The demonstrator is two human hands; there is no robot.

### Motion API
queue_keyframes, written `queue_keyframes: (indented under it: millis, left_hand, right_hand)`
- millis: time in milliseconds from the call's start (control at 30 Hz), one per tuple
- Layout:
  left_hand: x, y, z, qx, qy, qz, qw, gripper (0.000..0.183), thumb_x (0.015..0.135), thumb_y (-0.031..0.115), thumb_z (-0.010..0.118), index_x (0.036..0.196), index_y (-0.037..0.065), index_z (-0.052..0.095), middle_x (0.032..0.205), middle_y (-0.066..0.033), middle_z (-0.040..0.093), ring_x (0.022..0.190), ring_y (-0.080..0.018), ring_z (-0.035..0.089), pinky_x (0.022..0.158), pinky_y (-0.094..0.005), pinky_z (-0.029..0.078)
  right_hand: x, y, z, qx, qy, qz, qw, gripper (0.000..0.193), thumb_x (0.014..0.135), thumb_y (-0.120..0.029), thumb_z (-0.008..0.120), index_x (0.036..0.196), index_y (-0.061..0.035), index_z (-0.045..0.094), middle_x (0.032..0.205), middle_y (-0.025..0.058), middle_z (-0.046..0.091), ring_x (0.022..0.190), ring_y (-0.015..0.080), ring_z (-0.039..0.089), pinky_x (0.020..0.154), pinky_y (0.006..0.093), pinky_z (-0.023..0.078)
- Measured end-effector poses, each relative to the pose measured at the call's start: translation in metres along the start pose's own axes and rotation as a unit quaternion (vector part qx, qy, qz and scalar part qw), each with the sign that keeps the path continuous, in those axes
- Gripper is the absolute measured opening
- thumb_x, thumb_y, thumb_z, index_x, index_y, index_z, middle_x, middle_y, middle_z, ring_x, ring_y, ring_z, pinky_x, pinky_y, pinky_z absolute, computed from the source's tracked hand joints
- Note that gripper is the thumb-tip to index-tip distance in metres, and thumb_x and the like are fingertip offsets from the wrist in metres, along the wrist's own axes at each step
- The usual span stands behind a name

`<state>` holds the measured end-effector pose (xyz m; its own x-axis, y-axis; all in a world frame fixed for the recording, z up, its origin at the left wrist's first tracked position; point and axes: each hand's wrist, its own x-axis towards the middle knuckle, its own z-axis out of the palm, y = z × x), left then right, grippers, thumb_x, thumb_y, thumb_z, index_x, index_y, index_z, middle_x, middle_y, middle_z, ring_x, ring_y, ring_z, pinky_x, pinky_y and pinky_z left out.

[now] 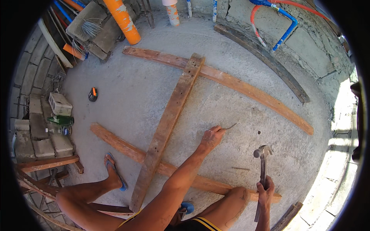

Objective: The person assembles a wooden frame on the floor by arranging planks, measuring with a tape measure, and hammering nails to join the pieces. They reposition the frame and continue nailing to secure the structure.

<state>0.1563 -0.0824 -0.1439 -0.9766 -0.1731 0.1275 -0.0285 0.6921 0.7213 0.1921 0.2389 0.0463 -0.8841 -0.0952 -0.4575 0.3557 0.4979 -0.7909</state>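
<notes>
My left hand (213, 138) is reached out over the concrete floor, its fingers closed on a thin nail (231, 126) that points away to the right. In my right hand (266, 189) is a claw hammer (263, 165), gripped round the handle with the head up. A second nail (241, 168) lies on the floor between my left forearm and the hammer. To the left, a wide wooden plank (169, 115) lies across two reddish wooden boards, the far one (235, 82) and the near one (131, 147). My left forearm passes over the near board.
A dark timber (266, 57) lies along the back wall. Orange pipe (122, 23) and blue pipes (285, 36) stand at the back. A tape measure (93, 94) rests on the floor at left, near concrete blocks (60, 104) and a green bottle (61, 120).
</notes>
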Motion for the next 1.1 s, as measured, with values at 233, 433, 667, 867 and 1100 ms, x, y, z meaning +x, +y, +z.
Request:
queue_keyframes:
  millis: [233, 433, 667, 867, 1100]
  left_hand:
    - [0.014, -0.009, -0.001, -0.001, -0.003, 0.029, 1.0, 0.014, 0.09, 0.01, 0.072, 0.104, 0.009, 0.072, 0.103, -0.0049, 0.068, 0.094, -0.0276, 0.069, 0.077, -0.0394, 0.06]
    - [0.019, -0.013, 0.001, -0.028, 0.003, -0.028, 0.999, 0.012, 0.091, 0.011, 0.072, 0.103, 0.008, 0.072, 0.101, -0.0058, 0.069, 0.088, -0.0272, 0.07, 0.074, -0.0384, 0.059]
    - [0.016, -0.012, 0.002, -0.057, 0.075, -0.031, 0.995, 0.011, 0.089, 0.011, 0.076, 0.099, 0.007, 0.072, 0.095, -0.006, 0.069, 0.079, -0.0269, 0.07, 0.067, -0.036, 0.058]
    - [0.016, -0.016, 0.006, -0.045, 0.112, 0.011, 0.993, 0.01, 0.088, 0.01, 0.077, 0.095, 0.008, 0.071, 0.092, -0.0055, 0.068, 0.074, -0.0261, 0.069, 0.062, -0.0378, 0.056]
    - [0.018, -0.018, 0.009, 0.004, 0.133, 0.037, 0.99, 0.01, 0.085, 0.005, 0.073, 0.09, 0.011, 0.067, 0.087, -0.005, 0.065, 0.079, -0.0266, 0.069, 0.064, -0.0403, 0.057]
  right_hand:
    - [-0.016, 0.025, -0.031, 0.136, -0.079, 0.273, 0.949, 0.014, 0.094, -0.018, 0.068, 0.095, -0.0073, 0.059, 0.061, 0.0, 0.05, 0.047, 0.0087, 0.047, 0.041, 0.0241, 0.037]
    - [-0.032, 0.075, -0.032, 0.465, -0.108, 0.38, 0.792, 0.024, 0.101, -0.022, 0.06, 0.122, -0.0136, 0.054, 0.063, -0.0027, 0.043, 0.045, 0.0075, 0.037, 0.041, 0.0236, 0.032]
    - [-0.037, 0.056, -0.02, 0.034, -0.031, 0.245, 0.969, 0.04, 0.101, -0.031, 0.059, 0.134, -0.009, 0.052, 0.062, -0.0024, 0.047, 0.045, 0.0088, 0.043, 0.039, 0.0251, 0.034]
    - [0.014, 0.042, 0.01, -0.133, 0.052, -0.148, 0.979, 0.053, 0.098, -0.032, 0.065, 0.13, 0.0088, 0.054, 0.065, 0.0085, 0.058, 0.051, 0.017, 0.053, 0.048, 0.0317, 0.043]
    - [0.104, -0.003, 0.084, -0.201, 0.007, -0.24, 0.95, 0.036, 0.093, -0.021, 0.071, 0.118, 0.0023, 0.059, 0.068, 0.0202, 0.066, 0.058, 0.0362, 0.067, 0.053, 0.0403, 0.051]
